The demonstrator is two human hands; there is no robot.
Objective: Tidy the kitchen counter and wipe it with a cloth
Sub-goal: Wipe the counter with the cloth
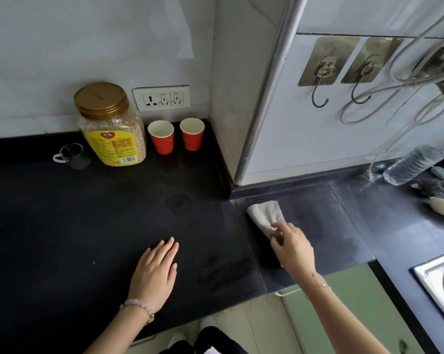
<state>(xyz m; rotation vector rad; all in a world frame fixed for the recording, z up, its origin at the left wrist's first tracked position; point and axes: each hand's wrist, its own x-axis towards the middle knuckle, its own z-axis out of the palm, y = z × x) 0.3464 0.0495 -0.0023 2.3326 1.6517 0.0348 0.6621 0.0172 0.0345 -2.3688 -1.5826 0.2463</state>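
Note:
A white cloth (265, 214) lies on the black counter (75, 226) near the inner corner, and my right hand (293, 247) grips its near end. My left hand (155, 270) rests flat on the counter, fingers together, holding nothing. Against the back wall stand a plastic jar (112, 126) of grain with a gold lid, two red paper cups (161, 137) (192, 134) and a small glass mug (71, 155). A damp ring (178, 203) marks the counter in front of the cups.
To the right, a clear plastic bottle (417, 163) leans against the wall, with a round brush (442, 206) and clutter beside it. A steel sink (440, 282) sits at the right edge. Wall hooks (320, 80), cables and a socket strip (162, 97) line the tiles.

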